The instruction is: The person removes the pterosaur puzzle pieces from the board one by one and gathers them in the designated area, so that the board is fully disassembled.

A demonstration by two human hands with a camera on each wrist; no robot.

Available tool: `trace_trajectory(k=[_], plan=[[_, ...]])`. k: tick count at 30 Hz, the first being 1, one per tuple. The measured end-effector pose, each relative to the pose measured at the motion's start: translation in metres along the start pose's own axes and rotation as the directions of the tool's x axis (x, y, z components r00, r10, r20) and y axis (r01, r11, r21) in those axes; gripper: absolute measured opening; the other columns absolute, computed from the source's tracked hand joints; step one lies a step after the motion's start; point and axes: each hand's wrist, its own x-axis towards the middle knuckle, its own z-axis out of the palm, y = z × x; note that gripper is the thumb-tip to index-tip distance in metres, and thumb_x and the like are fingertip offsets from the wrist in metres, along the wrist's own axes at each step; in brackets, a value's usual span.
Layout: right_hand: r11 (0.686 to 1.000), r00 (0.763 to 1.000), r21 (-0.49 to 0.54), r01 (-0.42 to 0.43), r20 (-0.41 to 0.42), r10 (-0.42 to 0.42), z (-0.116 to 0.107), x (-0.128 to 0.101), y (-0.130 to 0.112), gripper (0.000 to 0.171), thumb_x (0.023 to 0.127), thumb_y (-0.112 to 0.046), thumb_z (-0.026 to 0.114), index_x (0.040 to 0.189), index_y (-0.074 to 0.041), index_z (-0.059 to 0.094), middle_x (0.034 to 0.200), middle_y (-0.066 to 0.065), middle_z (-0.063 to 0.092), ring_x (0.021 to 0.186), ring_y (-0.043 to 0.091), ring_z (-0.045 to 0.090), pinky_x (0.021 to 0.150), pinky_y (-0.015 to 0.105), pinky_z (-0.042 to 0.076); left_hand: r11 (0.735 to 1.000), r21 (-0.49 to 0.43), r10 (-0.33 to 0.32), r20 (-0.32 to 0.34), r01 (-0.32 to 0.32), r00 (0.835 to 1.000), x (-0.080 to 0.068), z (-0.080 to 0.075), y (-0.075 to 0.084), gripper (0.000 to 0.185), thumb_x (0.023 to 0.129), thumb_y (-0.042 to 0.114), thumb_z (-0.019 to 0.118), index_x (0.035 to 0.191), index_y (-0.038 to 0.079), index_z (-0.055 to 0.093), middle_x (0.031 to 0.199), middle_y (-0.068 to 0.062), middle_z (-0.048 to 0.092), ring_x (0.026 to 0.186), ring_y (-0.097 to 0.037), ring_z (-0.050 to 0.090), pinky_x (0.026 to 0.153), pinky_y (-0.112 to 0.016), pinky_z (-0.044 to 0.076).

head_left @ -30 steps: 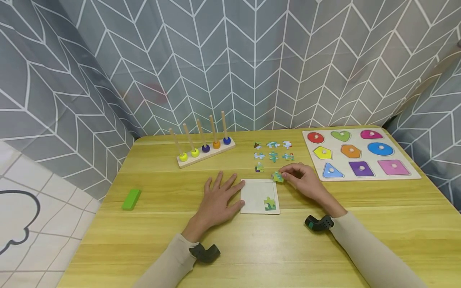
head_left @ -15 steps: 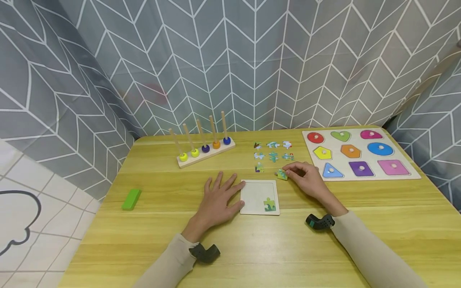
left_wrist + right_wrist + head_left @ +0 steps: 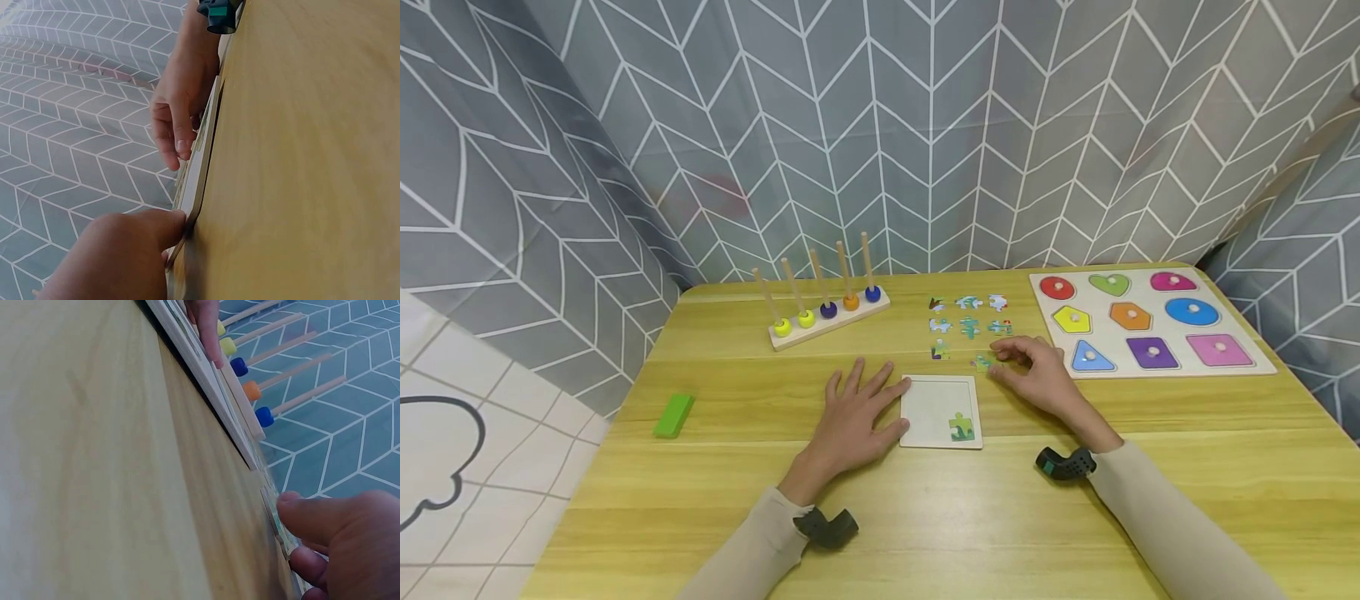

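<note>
My left hand (image 3: 853, 421) lies spread on the table, its thumb and index finger touching the left edge of a square wooden puzzle tray (image 3: 925, 408). One green jigsaw piece (image 3: 961, 427) sits in the tray's lower right corner. Beyond the tray's upper right corner, another green jigsaw piece (image 3: 982, 362) lies on the table. Beside that piece is my right hand (image 3: 1037, 373), thumb and index finger parted. The right wrist view shows the thumb (image 3: 312, 515) close over the piece's edge (image 3: 275, 519); whether it touches is hard to tell.
Several loose jigsaw pieces (image 3: 970, 326) lie in rows behind the tray. A wooden peg stand with beads (image 3: 831, 321) is at the back left, a shape-peg board (image 3: 1150, 323) at the back right. A green block (image 3: 674, 415) lies far left. A patterned curtain (image 3: 880, 133) hangs behind.
My right hand has moved the green piece away from the tray's upper right corner, slightly right and back, set it on the table and loosened its fingers. My left hand stays put.
</note>
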Motion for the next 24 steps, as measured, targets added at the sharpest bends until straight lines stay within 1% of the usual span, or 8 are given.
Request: trace_trajectory(k=[1,5,8,10,15,19,24], plan=[[1.0,1.0,-0.016,0.008,0.005,-0.008,-0.0001,-0.0003,-0.0004,0.033,0.086,-0.018,0.082,0.116,-0.008,0.073,0.104,0.012,0.073,0.095,0.024,0.053,0.083,0.041,0.022,1.0,-0.001,0.001,-0.001,-0.001,1.0,0.0,0.0,-0.0001,0.058,0.099,0.055,0.048,0.154,0.036,0.045,0.168,0.002,0.031,0.158,-0.043,0.012,0.12,-0.07,0.009],[0.997,0.999,-0.067,0.035,0.013,-0.034,0.0001,-0.0011,-0.0018,0.034,0.083,-0.017,0.084,0.114,-0.006,0.074,0.111,0.014,0.07,0.101,0.027,0.047,0.082,0.043,0.021,1.0,-0.005,0.005,-0.002,-0.005,1.0,0.0001,0.0,-0.001,0.058,0.099,0.055,0.048,0.154,0.036,0.045,0.168,0.002,0.031,0.158,-0.043,0.013,0.12,-0.07,0.009],[0.995,0.999,-0.089,0.043,0.013,-0.042,0.0009,-0.001,-0.0018,0.031,0.083,-0.016,0.084,0.111,-0.006,0.075,0.113,0.015,0.066,0.102,0.027,0.042,0.081,0.044,0.02,1.0,-0.006,0.005,0.001,-0.005,1.0,0.0002,0.0002,-0.0015,0.059,0.099,0.055,0.048,0.154,0.037,0.044,0.168,0.002,0.031,0.158,-0.042,0.012,0.12,-0.07,0.008],[0.994,0.999,-0.103,0.047,0.006,-0.047,0.0016,-0.0009,-0.0012,0.029,0.084,-0.017,0.084,0.11,-0.007,0.076,0.113,0.014,0.065,0.101,0.027,0.041,0.081,0.044,0.02,1.0,-0.008,0.006,0.0,-0.006,1.0,0.0004,0.0003,-0.0017,0.058,0.099,0.055,0.048,0.154,0.037,0.044,0.168,0.002,0.031,0.158,-0.042,0.012,0.12,-0.07,0.008],[0.99,0.998,-0.125,0.058,-0.018,-0.061,0.0026,-0.0008,0.0005,0.025,0.085,-0.017,0.083,0.107,-0.009,0.078,0.11,0.014,0.065,0.099,0.028,0.041,0.079,0.044,0.019,1.0,-0.007,0.006,0.004,-0.006,1.0,0.0006,0.0001,-0.0014,0.059,0.099,0.055,0.048,0.154,0.037,0.044,0.168,0.002,0.03,0.158,-0.042,0.012,0.12,-0.07,0.008],[0.991,0.997,-0.118,0.063,-0.024,-0.067,0.0031,-0.0009,0.0005,0.024,0.085,-0.017,0.083,0.108,-0.01,0.079,0.107,0.013,0.066,0.098,0.028,0.042,0.08,0.045,0.019,1.0,-0.009,0.012,-0.008,-0.012,1.0,0.0004,0.0005,-0.0008,0.059,0.098,0.054,0.049,0.154,0.035,0.045,0.168,0.001,0.031,0.158,-0.044,0.013,0.12,-0.07,0.009],[0.989,0.997,-0.134,0.06,-0.032,-0.065,0.0043,0.0007,-0.0001,0.024,0.087,-0.019,0.081,0.109,-0.012,0.079,0.105,0.012,0.065,0.097,0.027,0.042,0.078,0.044,0.018,1.0,-0.018,0.016,-0.022,-0.017,1.0,0.0001,0.0005,0.0001,0.059,0.098,0.053,0.05,0.154,0.033,0.046,0.167,0.0,0.033,0.157,-0.044,0.014,0.119,-0.071,0.009]])
